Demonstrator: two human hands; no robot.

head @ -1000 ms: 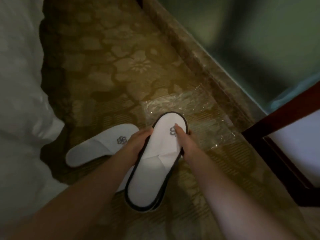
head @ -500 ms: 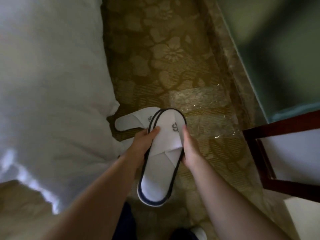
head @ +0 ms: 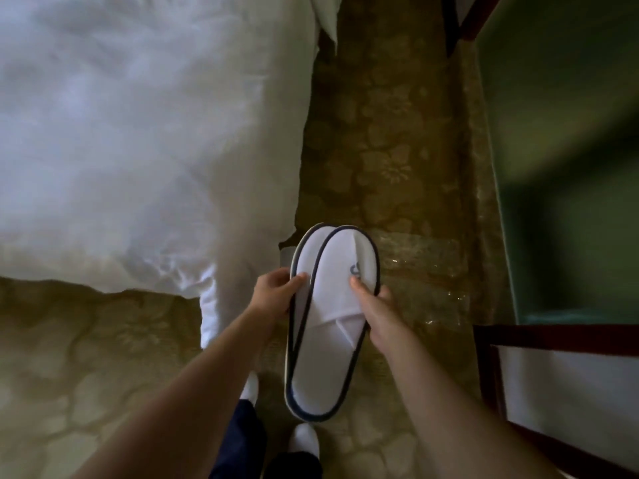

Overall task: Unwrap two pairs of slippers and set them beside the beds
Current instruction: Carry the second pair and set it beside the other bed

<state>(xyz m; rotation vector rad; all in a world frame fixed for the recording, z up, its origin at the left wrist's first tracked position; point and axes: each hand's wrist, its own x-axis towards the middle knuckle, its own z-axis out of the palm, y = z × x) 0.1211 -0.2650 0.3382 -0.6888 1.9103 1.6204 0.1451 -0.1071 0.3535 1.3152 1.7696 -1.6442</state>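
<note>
I hold a stacked pair of white slippers (head: 328,347) with dark blue trim, toes pointing away from me, above the carpet. My left hand (head: 275,293) grips the left edge of the lower slipper, which peeks out to the left. My right hand (head: 371,300) grips the right edge, thumb on the top slipper near its logo. The two slippers are fanned slightly apart at the toe. A clear plastic wrapper (head: 428,271) lies on the carpet just right of the slippers. The slipper seen on the floor earlier is hidden behind the held pair.
A bed with a white duvet (head: 138,133) fills the left. Patterned brown carpet (head: 387,143) runs between the bed and a green wall (head: 560,167). A dark wooden frame (head: 560,337) stands at the lower right. My own feet (head: 304,439) are below.
The view has swung left and up, bringing the bed's corner into view. The held slippers have fanned apart at the toe. The slipper on the floor has dropped out of sight.
</note>
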